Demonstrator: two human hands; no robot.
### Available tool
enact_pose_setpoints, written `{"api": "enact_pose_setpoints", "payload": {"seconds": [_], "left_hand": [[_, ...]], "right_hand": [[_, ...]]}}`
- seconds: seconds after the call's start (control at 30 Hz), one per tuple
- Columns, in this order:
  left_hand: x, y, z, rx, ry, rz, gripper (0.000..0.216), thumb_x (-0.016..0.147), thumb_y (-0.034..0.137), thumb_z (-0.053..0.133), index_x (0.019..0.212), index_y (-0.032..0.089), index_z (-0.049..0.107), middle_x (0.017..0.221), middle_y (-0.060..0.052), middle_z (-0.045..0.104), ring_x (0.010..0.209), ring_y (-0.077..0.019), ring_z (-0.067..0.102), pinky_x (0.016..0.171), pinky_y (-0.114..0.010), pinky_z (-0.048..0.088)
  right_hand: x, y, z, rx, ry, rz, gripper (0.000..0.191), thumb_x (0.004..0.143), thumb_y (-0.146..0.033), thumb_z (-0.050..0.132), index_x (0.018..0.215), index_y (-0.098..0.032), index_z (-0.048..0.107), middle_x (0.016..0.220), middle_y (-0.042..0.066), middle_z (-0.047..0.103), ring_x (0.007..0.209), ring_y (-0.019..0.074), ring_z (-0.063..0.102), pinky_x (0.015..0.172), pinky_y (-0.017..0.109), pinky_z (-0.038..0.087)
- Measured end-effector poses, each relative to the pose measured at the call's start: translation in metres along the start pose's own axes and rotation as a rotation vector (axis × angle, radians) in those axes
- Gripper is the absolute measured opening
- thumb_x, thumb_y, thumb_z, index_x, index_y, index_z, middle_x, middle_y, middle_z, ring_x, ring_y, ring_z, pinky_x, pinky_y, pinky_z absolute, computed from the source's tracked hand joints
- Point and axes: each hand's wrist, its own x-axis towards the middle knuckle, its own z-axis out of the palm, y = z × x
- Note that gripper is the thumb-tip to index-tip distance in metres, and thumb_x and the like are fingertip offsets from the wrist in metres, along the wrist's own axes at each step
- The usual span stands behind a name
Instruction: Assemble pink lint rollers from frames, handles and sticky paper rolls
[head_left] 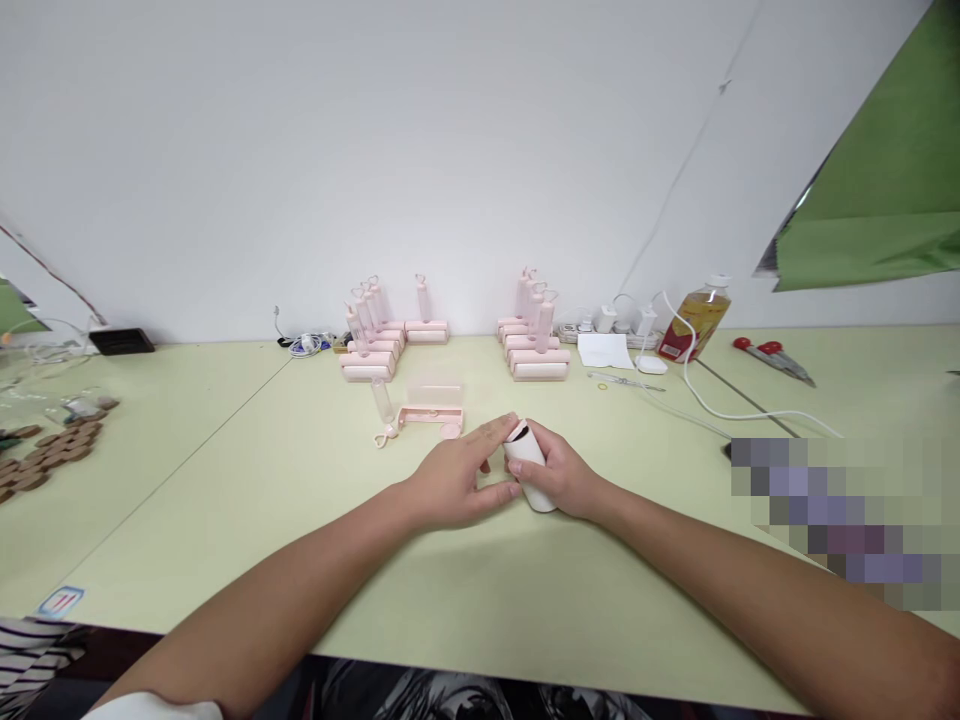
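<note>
My right hand [561,476] is wrapped round a small white roll [527,466] lying on the pale green table [480,580]. My left hand [459,478] rests beside it, its index finger stretched over the roll's pink end and its thumb touching the roll's side. Just beyond my hands lies a pink lint-roller base [430,416] with a clear cover, a clear tube [382,401] and a loose pink handle [387,434].
Two groups of pink lint rollers stand at the back, one left [382,345] and one right [534,345]. A power strip with chargers [611,324], a bottle of yellow liquid [697,322], red-handled scissors [772,357], white cables and brown discs [52,450] lie around.
</note>
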Motion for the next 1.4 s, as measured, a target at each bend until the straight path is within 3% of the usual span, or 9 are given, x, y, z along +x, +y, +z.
{"api": "enact_pose_setpoints", "payload": {"seconds": [0.17, 0.3, 0.4, 0.53, 0.73, 1.0, 1.13, 1.3, 1.4], "left_hand": [[-0.0002, -0.0012, 0.0014, 0.008, 0.071, 0.024, 0.084, 0.088, 0.048, 0.054, 0.153, 0.034, 0.002, 0.158, -0.010, 0.023, 0.091, -0.0176, 0.064, 0.072, -0.031, 0.055], [0.0004, -0.0016, 0.0022, 0.038, 0.144, 0.046, 0.090, 0.088, 0.049, 0.054, 0.153, 0.031, -0.004, 0.161, -0.013, 0.005, 0.112, -0.0239, 0.060, 0.089, -0.039, 0.053], [0.0004, -0.0011, -0.0010, 0.042, 0.094, 0.109, 0.081, 0.088, 0.046, 0.056, 0.153, 0.028, 0.011, 0.160, -0.010, 0.015, 0.136, -0.0277, 0.041, 0.107, -0.043, 0.042], [-0.0001, -0.0013, -0.0053, 0.028, -0.010, 0.138, 0.071, 0.089, 0.041, 0.055, 0.151, 0.027, 0.023, 0.155, -0.006, 0.031, 0.141, -0.0239, 0.033, 0.114, -0.042, 0.034], [0.0000, -0.0015, -0.0005, 0.086, 0.055, 0.128, 0.082, 0.088, 0.043, 0.056, 0.153, 0.026, 0.010, 0.160, -0.008, 0.012, 0.145, -0.0267, 0.022, 0.110, -0.044, 0.039], [0.0004, -0.0002, -0.0015, 0.055, 0.030, 0.127, 0.067, 0.089, 0.042, 0.054, 0.149, 0.027, 0.027, 0.152, -0.006, 0.037, 0.137, -0.0260, 0.040, 0.104, -0.042, 0.046], [0.0003, -0.0026, 0.0005, 0.070, 0.050, 0.146, 0.064, 0.090, 0.042, 0.052, 0.148, 0.027, 0.029, 0.151, -0.006, 0.039, 0.136, -0.0241, 0.041, 0.107, -0.042, 0.042], [0.0001, -0.0069, 0.0028, 0.110, 0.070, 0.181, 0.075, 0.089, 0.042, 0.055, 0.152, 0.027, 0.017, 0.158, -0.009, 0.023, 0.144, -0.0255, 0.026, 0.114, -0.045, 0.033], [-0.0001, -0.0078, 0.0028, 0.086, 0.201, 0.175, 0.091, 0.087, 0.044, 0.059, 0.153, 0.028, -0.001, 0.161, -0.011, 0.002, 0.145, -0.0296, 0.020, 0.110, -0.048, 0.037]], "right_hand": [[-0.0003, -0.0013, -0.0005, -0.017, -0.017, 0.021, 0.035, 0.081, -0.045, 0.065, 0.099, -0.020, 0.050, 0.078, -0.001, 0.053, 0.070, 0.0154, 0.047, 0.065, 0.028, 0.040], [0.0001, -0.0025, -0.0002, -0.046, 0.002, 0.008, 0.033, 0.081, -0.042, 0.065, 0.099, -0.019, 0.051, 0.077, -0.002, 0.053, 0.070, 0.0151, 0.047, 0.065, 0.028, 0.040], [0.0004, -0.0023, 0.0004, -0.041, 0.006, -0.022, 0.029, 0.081, -0.040, 0.065, 0.097, -0.018, 0.053, 0.081, 0.000, 0.054, 0.073, 0.0156, 0.048, 0.067, 0.028, 0.040], [-0.0001, -0.0013, 0.0004, -0.018, -0.023, -0.043, 0.028, 0.082, -0.038, 0.064, 0.098, -0.018, 0.053, 0.086, 0.001, 0.054, 0.076, 0.0164, 0.048, 0.070, 0.029, 0.040], [0.0000, 0.0010, -0.0004, -0.073, -0.010, -0.003, 0.028, 0.081, -0.039, 0.064, 0.095, -0.018, 0.052, 0.077, -0.002, 0.050, 0.070, 0.0149, 0.044, 0.065, 0.028, 0.038], [-0.0004, -0.0044, 0.0008, -0.043, -0.036, -0.020, 0.032, 0.082, -0.037, 0.063, 0.107, -0.018, 0.054, 0.087, 0.001, 0.055, 0.078, 0.0177, 0.049, 0.073, 0.031, 0.042], [-0.0001, -0.0068, 0.0008, -0.047, -0.046, -0.035, 0.032, 0.082, -0.037, 0.063, 0.107, -0.019, 0.054, 0.090, 0.002, 0.057, 0.080, 0.0184, 0.050, 0.074, 0.031, 0.042], [0.0004, -0.0014, -0.0006, -0.082, -0.022, -0.010, 0.029, 0.081, -0.040, 0.065, 0.098, -0.019, 0.053, 0.079, -0.001, 0.053, 0.071, 0.0155, 0.047, 0.066, 0.028, 0.040], [0.0001, 0.0006, -0.0008, -0.093, -0.009, 0.017, 0.031, 0.081, -0.041, 0.065, 0.100, -0.020, 0.053, 0.077, -0.002, 0.053, 0.069, 0.0154, 0.047, 0.064, 0.028, 0.040]]}}
